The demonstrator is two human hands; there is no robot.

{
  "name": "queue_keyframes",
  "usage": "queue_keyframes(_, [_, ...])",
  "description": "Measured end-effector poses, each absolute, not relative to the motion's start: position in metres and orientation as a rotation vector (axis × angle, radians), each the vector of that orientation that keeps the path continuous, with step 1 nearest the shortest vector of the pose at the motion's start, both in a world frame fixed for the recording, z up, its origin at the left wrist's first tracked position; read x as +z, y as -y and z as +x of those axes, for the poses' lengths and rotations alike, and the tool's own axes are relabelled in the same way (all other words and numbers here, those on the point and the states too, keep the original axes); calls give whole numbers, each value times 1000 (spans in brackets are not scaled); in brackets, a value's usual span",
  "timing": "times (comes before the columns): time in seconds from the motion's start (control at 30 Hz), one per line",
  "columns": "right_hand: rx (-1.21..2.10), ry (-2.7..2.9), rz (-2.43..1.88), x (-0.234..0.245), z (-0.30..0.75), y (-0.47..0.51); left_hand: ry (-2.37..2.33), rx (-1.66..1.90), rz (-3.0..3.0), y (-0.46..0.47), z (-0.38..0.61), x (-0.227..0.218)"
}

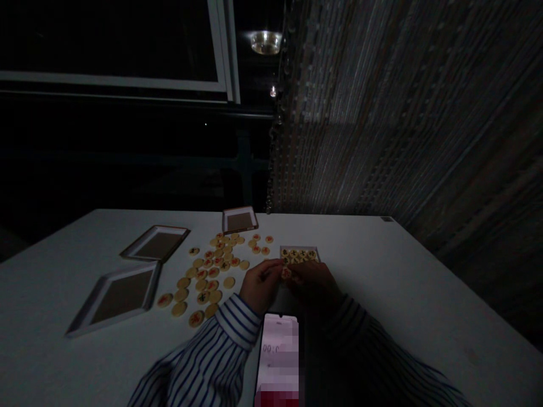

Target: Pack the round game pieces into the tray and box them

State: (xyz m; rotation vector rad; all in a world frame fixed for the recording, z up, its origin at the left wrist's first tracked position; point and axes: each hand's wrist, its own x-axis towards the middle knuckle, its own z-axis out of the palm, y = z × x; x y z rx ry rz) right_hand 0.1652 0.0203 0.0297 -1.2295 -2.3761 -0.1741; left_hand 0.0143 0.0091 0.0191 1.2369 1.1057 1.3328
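A Chinese chess piece [286, 273] with a red character sits between my two hands, in front of a small open box. My left hand [259, 284] is closed, its thumb and forefinger reaching the piece from the left. From the right, my right hand [315, 284] is curled with its fingertips against the same piece; much of it is in shadow. Just beyond the hands, the box [298, 247] holds rows of round pieces with dark characters, and my hands cover its near side. Many loose wooden pieces [212, 272], some red-marked and some face down, are scattered to the left.
Two shallow open trays [149, 287] [185, 231] lie at the left of the white table [382, 316], and a smaller one [240, 232] at the back. A lit phone [278, 350] lies below my wrists. A string curtain [360, 113] hangs beyond the table.
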Motion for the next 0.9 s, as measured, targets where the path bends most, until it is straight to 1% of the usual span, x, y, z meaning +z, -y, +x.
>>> queue_keyframes(0.13, [-149,2346,-1254,31,166,-19,-1086,1332,1164,-10,16,17])
queue_keyframes(0.33, [-59,2457,-1271,40,162,-18,-1086,1353,1165,-10,16,20])
queue_keyframes(0.47, [-73,2403,-1290,47,166,-22,-1207,1369,1260,-9,13,24])
queue_keyframes(0.6, [16,2369,-1291,55,173,-34,-1368,1384,1415,-11,10,21])
queue_keyframes(0.73, [112,2468,-1419,64,172,-45,-1474,1379,1487,-14,8,16])
queue_keyframes(0.9, [74,2593,-1507,66,165,-52,-1504,1332,1537,-16,6,14])
